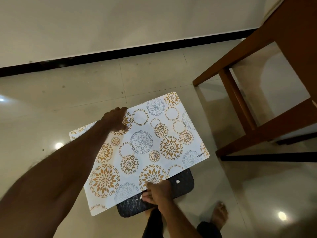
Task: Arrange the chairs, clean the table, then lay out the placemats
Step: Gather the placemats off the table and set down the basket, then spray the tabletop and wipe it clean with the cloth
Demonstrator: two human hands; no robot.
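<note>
Now both hands hold a thin, rounded-corner placemat (145, 148) printed with gold and grey floral circles above the glossy tiled floor (68, 93). Left grip (118, 120) clamps its far edge, right grip (157, 193) its near edge over a dark woven mat (181, 184); a wooden chair (243, 100) stands just beside the placemat.

"KUBER" in small dark capitals, on the floral placemat (145, 148), near one corner

The placemat (151, 148) is white with gold and grey floral circles; the dark mat (181, 186) beneath is charcoal, the chair (257, 93) brown, the floor (68, 93) glossy beige tile.
</note>
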